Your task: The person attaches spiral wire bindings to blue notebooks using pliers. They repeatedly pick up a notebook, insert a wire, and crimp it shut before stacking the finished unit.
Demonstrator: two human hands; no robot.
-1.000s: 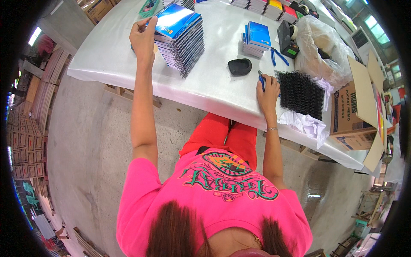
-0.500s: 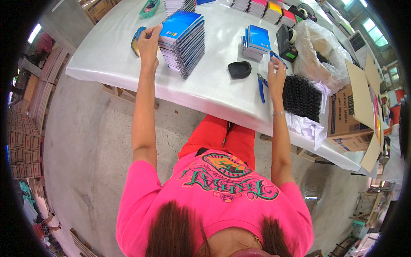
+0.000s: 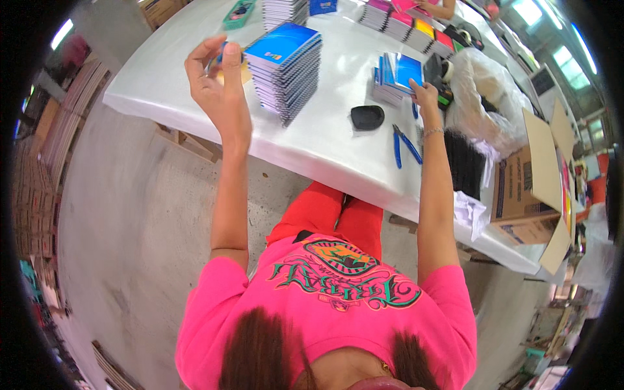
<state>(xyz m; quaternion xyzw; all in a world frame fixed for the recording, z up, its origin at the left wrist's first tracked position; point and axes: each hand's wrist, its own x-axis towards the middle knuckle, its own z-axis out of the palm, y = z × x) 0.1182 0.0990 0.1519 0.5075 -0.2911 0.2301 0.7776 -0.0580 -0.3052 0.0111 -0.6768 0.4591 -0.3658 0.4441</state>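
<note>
Beside a tall stack of blue spiral notebooks (image 3: pixel 283 71), my left hand (image 3: pixel 221 84) is raised with thumb and fingers apart. A small blue and yellow item shows partly behind its fingers. My right hand (image 3: pixel 426 95) pinches the edge of a blue notebook (image 3: pixel 408 70) at the top of a short pile. That notebook lies slightly askew over the others. Just below the pile is a black cup-like pad (image 3: pixel 367 117). Blue-handled cutting pliers (image 3: pixel 404 148) lie spread on the table, left of my right forearm.
Black spiral coils (image 3: pixel 465 166) lie right of my forearm, with a plastic bag (image 3: pixel 484 97) and an open cardboard box (image 3: pixel 523 188) beyond. Coloured notebooks (image 3: pixel 400 29) line the far side, near another person's arm (image 3: pixel 442 8). A green basket (image 3: pixel 239 14) stands far left.
My left hand has come off the tall stack, moving left and opening. My right hand has left a blue-handled tool and taken hold of a notebook on the short pile.
</note>
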